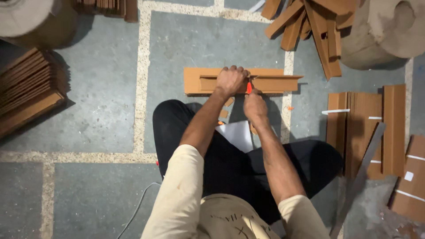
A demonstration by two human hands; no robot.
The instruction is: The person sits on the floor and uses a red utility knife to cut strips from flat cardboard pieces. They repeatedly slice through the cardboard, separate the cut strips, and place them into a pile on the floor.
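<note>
Person sits on the floor [102,102], legs crossed, head cam looking down. Cardboard piece [274,82], long, brown, folded, lies on the floor just beyond the knees, running left-right. Left hand [230,80] rests on top of it near the middle, fingers curled & pressed down, pinning it. Right hand [254,106] sits just near side of the piece, fingers wrapped around an orange-handled cutter [249,87]; its tip meets the cardboard right beside the left hand. Blade itself too small to make out.

Small offcuts [225,110] lie between hands & lap; white sheet [237,132] on the lap. Cardboard stacks left [26,93] & right [358,128], loose strips far right [310,26], paper rolls in both far corners, metal ruler [361,177] near right.

Risks, as I judge it: cutter tip is v. close to the left hand, so a slip toward the left could nick it. If left-hand pressure eases, the piece may slide & the cut wander. No mat under it, so the blade could drag on the floor & dull.
</note>
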